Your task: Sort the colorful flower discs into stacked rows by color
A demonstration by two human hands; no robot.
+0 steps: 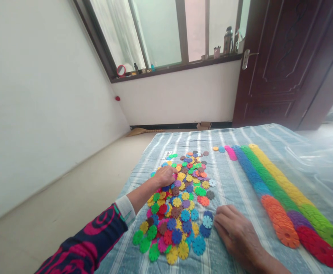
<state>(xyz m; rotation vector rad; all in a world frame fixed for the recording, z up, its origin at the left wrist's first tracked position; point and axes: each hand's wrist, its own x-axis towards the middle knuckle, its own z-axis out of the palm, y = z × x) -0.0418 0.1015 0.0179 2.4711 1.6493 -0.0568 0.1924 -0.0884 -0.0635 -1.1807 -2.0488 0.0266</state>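
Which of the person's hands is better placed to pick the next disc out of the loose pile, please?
Probably the left hand: it is already on the pile of discs, while the right hand lies flat beside it.

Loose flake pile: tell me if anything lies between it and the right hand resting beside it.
Nothing visible. The right hand lies flat on the striped cloth, its fingertips almost at the pile's near blue flakes. The left hand is already in the pile's far side.
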